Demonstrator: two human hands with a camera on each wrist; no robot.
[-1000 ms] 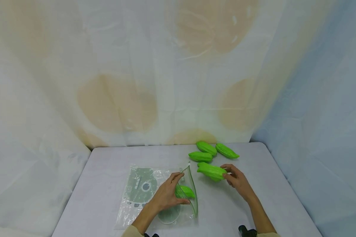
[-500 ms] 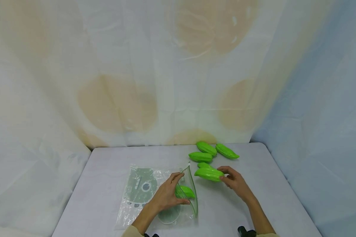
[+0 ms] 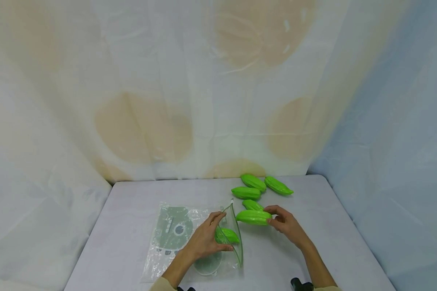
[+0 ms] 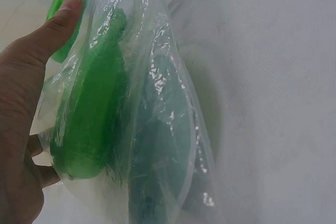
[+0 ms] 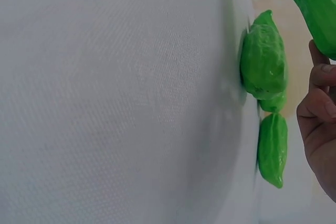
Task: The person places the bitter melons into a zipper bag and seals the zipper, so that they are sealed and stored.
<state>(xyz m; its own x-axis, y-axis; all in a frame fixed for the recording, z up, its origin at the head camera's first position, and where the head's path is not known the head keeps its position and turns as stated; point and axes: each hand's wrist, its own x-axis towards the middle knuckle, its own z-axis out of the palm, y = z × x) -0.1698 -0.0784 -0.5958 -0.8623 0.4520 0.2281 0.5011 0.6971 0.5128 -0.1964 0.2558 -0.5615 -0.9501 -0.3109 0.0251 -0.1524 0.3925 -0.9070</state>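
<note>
A clear zip bag [image 3: 172,226] printed with a green cartoon figure lies on the table, its green-edged mouth spread toward the right. My left hand [image 3: 204,238] grips the bag near that mouth, thumb and fingers apart along its edges. Inside the bag lies one green bitter melon [image 4: 94,114], seen through the plastic in the left wrist view. My right hand [image 3: 287,226] holds another bitter melon [image 3: 253,217] by its right end, just right of the bag's mouth. In the right wrist view the held bitter melon [image 5: 317,11] is partly cut off.
Several loose bitter melons lie at the back right: one [image 3: 252,205] just behind the held one, others [image 3: 245,192] farther back. The white table [image 3: 131,210] meets a patterned curtain [image 3: 160,133] at the back and a pale blue sheet [image 3: 393,161] on the right.
My right hand has moved slightly left and down with its bitter melon, bringing it closer to the bag's mouth and levelling it. My left hand and the bag have stayed still.
</note>
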